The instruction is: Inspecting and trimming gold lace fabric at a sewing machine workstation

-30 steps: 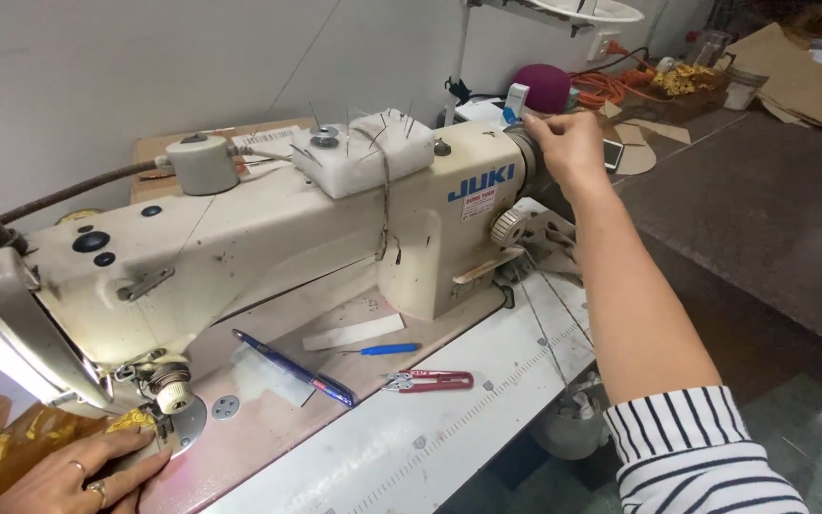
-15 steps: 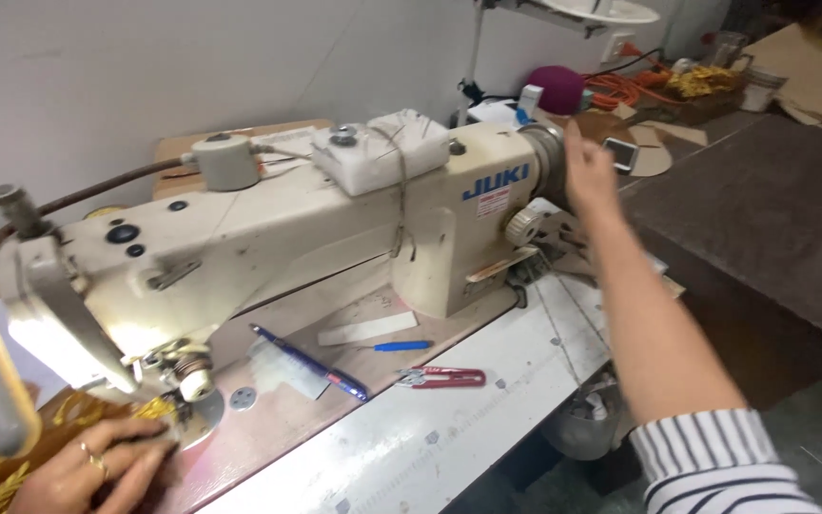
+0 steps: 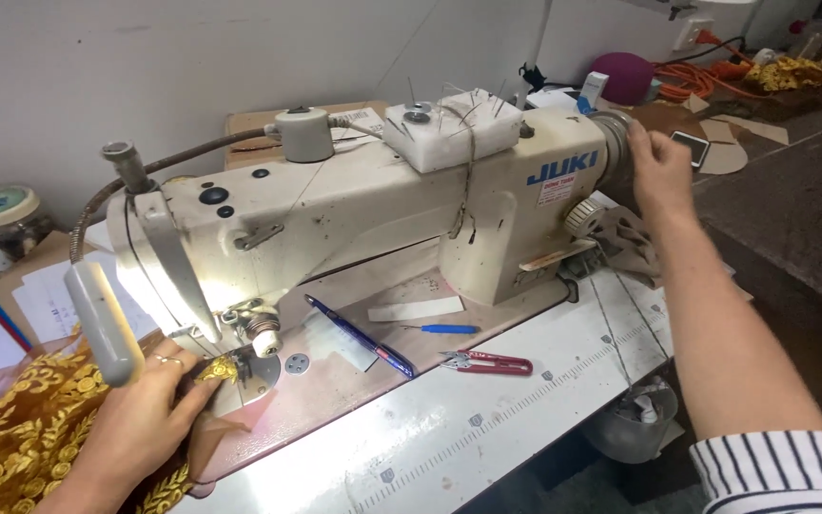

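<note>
A cream industrial sewing machine [image 3: 354, 205] stands across the table. My right hand [image 3: 656, 167] rests on the handwheel [image 3: 613, 133] at the machine's right end, fingers curled over its rim. My left hand [image 3: 140, 419] lies flat at the lower left and presses gold embroidered fabric [image 3: 21, 428] down beside the needle plate [image 3: 259, 366] under the lit presser foot. A ring shows on one finger. A white block stuck with pins [image 3: 454, 128] sits on top of the machine.
On the machine bed lie a blue pen [image 3: 359, 335], a small blue seam ripper [image 3: 440, 329] and red thread snips [image 3: 487, 362]. A lamp head [image 3: 105, 324] hangs near the needle. Papers lie at far left; a phone [image 3: 692, 148] and orange cable sit at back right.
The view has swung right and closer. My right hand stays at the handwheel, shifting slightly on its rim. My left hand still holds the gold fabric by the needle.
</note>
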